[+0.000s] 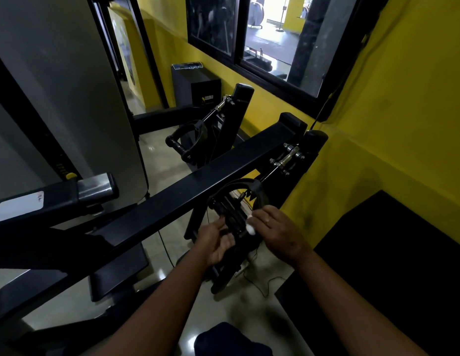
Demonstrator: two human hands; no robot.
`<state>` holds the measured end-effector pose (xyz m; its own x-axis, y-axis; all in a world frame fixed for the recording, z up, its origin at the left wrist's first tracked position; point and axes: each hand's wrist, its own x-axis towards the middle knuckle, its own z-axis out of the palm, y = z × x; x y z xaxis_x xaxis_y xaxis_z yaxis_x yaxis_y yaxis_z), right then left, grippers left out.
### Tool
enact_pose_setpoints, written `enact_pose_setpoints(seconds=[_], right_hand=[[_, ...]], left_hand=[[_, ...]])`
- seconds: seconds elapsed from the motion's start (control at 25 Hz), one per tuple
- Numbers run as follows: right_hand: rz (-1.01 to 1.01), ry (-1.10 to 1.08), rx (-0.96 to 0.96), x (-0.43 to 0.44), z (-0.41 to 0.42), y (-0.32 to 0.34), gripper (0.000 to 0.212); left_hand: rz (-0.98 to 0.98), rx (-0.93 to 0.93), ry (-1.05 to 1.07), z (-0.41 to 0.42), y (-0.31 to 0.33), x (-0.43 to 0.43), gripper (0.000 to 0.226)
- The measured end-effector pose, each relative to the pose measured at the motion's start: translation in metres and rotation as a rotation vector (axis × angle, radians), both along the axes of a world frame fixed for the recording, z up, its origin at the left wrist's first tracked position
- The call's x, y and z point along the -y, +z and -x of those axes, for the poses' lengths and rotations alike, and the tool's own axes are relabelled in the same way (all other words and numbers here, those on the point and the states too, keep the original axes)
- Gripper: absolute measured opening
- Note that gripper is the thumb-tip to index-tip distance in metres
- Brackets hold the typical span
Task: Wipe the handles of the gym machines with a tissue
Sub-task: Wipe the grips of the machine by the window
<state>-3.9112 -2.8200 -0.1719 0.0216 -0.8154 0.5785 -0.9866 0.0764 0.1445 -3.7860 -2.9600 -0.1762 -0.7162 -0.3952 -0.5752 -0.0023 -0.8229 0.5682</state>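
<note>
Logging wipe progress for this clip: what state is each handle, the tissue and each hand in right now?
near handle: hangs from its cable, tissue pressed to its grip.
far handle: hangs free, untouched.
tissue: white, wadded, pinched against the near handle.
right hand: pinches the tissue.
left hand: fingers relaxed, resting against the near handle.
</note>
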Motion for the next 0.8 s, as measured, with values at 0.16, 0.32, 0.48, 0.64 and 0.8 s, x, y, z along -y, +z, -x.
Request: enact_pose_setpoints(seconds=[0.16,0.32,0.48,0.64,0.8], right_hand=[[0.088,-0.177,0.205,-0.017,-0.014,-0.037,0.030],[0.026,-0.075,0.174,-0.023,-0.031,-0.047,0.032],[0.163,-0.178,0.244,-0.008,-0.049,-0.045,0.033],[0.073,-0.008,-0.020,-0.004,-0.054,-0.033,0.036],[0.284,-0.096,0.086,-0.002,-0.059,-0.021,0.026]], left_hand=[[-0.027,0.081,-0.213,0.005,-0.006,0.000,0.025],[-0.041,0.085,-0.218,0.009,-0.014,-0.003,0.029],[-0.047,0.111,-0.229,0.007,-0.011,-0.001,0.029],[-0.065,0.101,-0.269,0.005,0.000,0.005,0.017],[-0.130,0.038,-0.376,0.003,0.020,0.001,0.018]])
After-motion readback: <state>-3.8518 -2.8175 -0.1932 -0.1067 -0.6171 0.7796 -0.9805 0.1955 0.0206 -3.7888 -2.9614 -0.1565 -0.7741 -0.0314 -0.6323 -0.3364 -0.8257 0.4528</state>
